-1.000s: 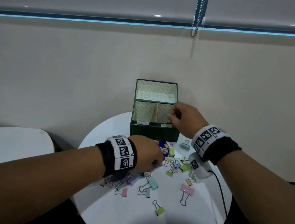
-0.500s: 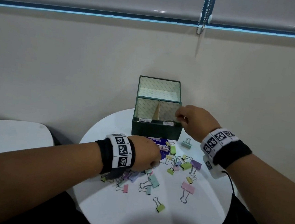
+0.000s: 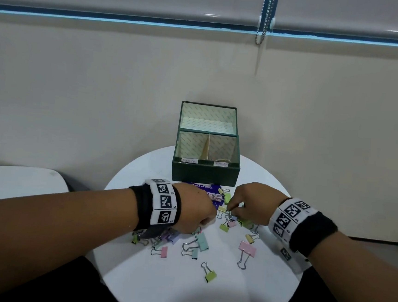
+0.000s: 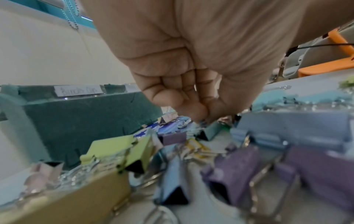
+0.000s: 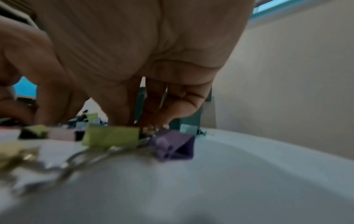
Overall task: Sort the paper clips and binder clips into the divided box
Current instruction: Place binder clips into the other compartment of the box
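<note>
The dark green divided box [image 3: 205,175] stands open at the back of the round white table [image 3: 180,293], with its lid upright and two labelled front compartments. Pastel binder clips [image 3: 229,222] lie scattered in front of it. My left hand [image 3: 207,221] sits over the left of the pile. In the left wrist view its fingers curl into the palm and the fingertips [image 4: 201,118] pinch something small that I cannot make out. My right hand [image 3: 232,209] reaches down into the middle of the pile, thumb and forefinger pinching a clip's wire handle.
A purple printed card [image 3: 199,187] lies under the clips by the box. A large pink clip [image 3: 247,249] and a green one [image 3: 210,276] lie nearer me. Another white table [image 3: 10,182] is at left. A wall rises right behind the box.
My right hand has come back from the box's right compartment down to the pile. The left hand has stayed at the pile's left side.
</note>
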Motion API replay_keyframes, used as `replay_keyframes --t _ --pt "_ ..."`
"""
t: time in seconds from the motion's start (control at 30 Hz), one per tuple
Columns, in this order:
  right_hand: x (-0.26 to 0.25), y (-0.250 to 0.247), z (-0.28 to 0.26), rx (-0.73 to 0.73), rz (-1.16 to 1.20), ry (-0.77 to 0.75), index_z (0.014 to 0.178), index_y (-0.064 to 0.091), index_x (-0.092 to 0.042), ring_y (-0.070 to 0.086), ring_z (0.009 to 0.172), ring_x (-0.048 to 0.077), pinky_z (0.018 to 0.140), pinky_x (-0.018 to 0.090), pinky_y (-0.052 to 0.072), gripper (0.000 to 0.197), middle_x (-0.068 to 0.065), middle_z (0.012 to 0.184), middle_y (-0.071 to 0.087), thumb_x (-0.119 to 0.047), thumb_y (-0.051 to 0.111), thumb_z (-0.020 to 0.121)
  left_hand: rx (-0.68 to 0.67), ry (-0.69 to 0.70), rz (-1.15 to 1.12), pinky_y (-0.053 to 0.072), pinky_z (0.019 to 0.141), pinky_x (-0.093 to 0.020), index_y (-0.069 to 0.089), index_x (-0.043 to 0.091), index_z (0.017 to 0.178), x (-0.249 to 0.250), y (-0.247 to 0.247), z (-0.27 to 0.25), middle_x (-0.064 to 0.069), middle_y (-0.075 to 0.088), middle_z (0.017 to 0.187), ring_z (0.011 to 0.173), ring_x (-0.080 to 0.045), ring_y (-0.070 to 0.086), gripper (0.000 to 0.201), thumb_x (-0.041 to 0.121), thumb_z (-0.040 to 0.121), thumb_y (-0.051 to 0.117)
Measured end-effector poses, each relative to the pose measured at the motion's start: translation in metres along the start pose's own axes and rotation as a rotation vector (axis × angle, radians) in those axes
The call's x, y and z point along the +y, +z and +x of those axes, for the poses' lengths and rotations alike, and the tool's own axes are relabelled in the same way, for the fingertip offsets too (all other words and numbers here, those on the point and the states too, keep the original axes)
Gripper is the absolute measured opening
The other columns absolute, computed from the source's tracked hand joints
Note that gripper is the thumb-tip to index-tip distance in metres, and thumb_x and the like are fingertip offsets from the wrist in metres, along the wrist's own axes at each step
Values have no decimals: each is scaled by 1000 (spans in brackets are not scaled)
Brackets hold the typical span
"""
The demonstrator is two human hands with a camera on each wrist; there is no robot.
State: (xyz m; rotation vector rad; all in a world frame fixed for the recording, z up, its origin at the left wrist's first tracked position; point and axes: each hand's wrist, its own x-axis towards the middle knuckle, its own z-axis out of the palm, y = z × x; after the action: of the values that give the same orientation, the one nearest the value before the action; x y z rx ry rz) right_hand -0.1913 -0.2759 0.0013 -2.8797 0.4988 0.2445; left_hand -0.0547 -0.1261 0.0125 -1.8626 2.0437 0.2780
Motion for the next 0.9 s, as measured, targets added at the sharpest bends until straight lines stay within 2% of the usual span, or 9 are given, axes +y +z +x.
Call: replay_keyframes --t 0.1,0.17,0.3,0.47,0.57,0.67,0.77,0.83,0.9 --pt "1 6 3 3 11 22 101 78 -32 62 94 11 87 28 53 18 -14 103 70 -30 63 93 -39 -22 -2 54 72 -31 63 28 96 -2 -4 4 9 61 86 81 -18 59 17 16 84 59" --pt "4 10 4 5 15 40 92 74 -31 62 90 12 85 32 55 15 -12 96 69 -28 60 93 4 -33 -80 52 74 -28 66 27 97 -8 -13 6 12 60 84 80 -15 59 20 14 84 58" --pt "7 15 4 92 23 14 79 58 -30 62 80 15 75 36 56 17 -9 86 66 -23 51 93 258 -144 -376 55 72 -25 66 30 107 -35 -46 16 12 65 88 74 -8 60 28 12 88 55" --pt "4 16 3 222 105 0 84 54 -30 61 70 15 66 31 55 11 -7 76 65 -27 51 95 557 -331 -591 52 77 -27 66 25 103 -63 -80 45 10 61 85 80 -14 58 22 11 87 59" --pt "5 15 1 294 142 -3 86 56 -29 60 71 14 68 31 55 10 -8 79 65 -27 53 95 555 -417 -571 50 83 -28 67 25 102 -69 -88 62 7 61 95 89 -15 59 17 15 88 64" --pt "7 12 0 383 183 -25 89 59 -28 57 74 10 70 25 50 7 -15 84 61 -25 57 95 543 -465 -584 53 90 -30 70 24 97 -76 -87 64 7 69 99 95 -14 67 19 9 90 61" --pt "8 6 -1 429 243 -33 89 63 -29 55 75 4 72 20 45 8 -18 85 59 -22 62 93 591 -467 -548 50 81 -26 68 25 87 -82 -79 41 8 69 94 92 -14 66 21 8 90 56" --pt "6 -5 3 501 388 -12 85 63 -31 58 74 2 69 15 44 13 -17 82 63 -20 65 92 592 -453 -471 46 77 -25 67 24 93 -82 -68 16 8 67 95 90 -15 63 20 10 93 52" --pt "2 -22 13 608 534 31 82 62 -29 58 68 2 63 10 42 15 -13 78 64 -17 68 90 471 -443 -322 46 76 -27 65 27 103 -80 -51 -12 8 63 97 89 -15 60 16 18 96 53"
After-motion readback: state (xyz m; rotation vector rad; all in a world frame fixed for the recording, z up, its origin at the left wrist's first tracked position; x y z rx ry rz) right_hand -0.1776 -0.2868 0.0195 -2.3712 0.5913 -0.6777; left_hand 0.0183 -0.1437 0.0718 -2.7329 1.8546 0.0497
